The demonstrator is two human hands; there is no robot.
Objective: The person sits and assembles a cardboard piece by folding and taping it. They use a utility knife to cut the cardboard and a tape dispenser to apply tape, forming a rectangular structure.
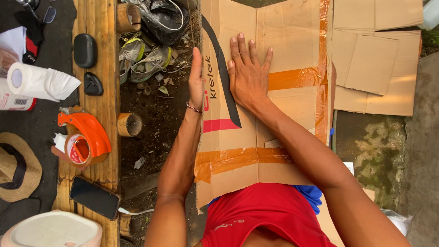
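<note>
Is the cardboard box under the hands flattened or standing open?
Flattened, it seems. The cardboard box lies as one flat sheet; the right hand presses palm-down on it, and the left hand grips its edge.

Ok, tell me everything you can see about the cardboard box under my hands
The box is brown corrugated cardboard, lying flattened across the person's lap, crossed by strips of shiny orange-brown tape. One panel carries a black curved stripe and a red patch. Its edges look worn, the lower left corner frayed. The right hand presses flat on top with fingers spread; the left hand grips its left edge, thumb side up.
</note>
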